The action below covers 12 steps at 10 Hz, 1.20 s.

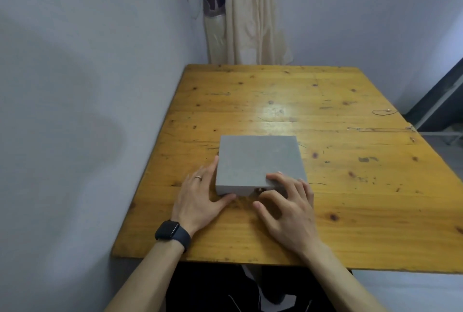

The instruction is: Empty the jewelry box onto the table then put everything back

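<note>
— Where is the jewelry box (258, 161)?

— On the wooden table (275, 91), in its near half and towards the left edge. It is grey and square, and its lid is down. A small metal clasp (259, 189) shows on the front face.

— And the left hand (200, 196)?

— It lies flat on the tabletop against the box's left side. The fingers are straight and together along that wall, and the thumb is spread across to touch the front left corner. It grips nothing. There is a ring (198, 177) on one finger and a dark smartwatch (170, 232) on the wrist.

— The right hand (288, 209)?

— It is arched over the front right corner. The fingers are bent, with their tips on the lid's top, curling over its front edge. The thumb is held apart, low in front of the box and just short of the clasp.

— Anything else on the table?

— Two thin chains near the far right edge: a looped one (383, 112) and, nearer, one stretched out straight (380, 129).
</note>
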Each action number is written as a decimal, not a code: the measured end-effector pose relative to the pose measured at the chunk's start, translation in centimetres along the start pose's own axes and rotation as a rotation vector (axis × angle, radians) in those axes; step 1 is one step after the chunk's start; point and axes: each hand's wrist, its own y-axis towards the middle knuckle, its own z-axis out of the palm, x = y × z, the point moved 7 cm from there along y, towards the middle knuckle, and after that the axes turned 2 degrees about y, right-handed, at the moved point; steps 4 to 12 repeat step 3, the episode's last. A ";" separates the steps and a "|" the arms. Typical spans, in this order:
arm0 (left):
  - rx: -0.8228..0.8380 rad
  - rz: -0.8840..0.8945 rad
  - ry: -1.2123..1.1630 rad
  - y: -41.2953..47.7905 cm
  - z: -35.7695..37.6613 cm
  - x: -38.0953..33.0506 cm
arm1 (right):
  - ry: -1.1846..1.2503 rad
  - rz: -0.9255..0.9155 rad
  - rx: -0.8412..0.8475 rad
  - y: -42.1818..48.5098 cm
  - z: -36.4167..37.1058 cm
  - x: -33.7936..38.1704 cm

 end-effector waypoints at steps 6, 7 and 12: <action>0.131 -0.145 0.252 -1.7 0.2 2.6 | -0.038 0.031 0.079 0.3 -0.8 1.2; 0.131 -0.145 0.252 -1.7 0.2 2.6 | -0.038 0.031 0.079 0.3 -0.8 1.2; 0.131 -0.145 0.252 -1.7 0.2 2.6 | -0.038 0.031 0.079 0.3 -0.8 1.2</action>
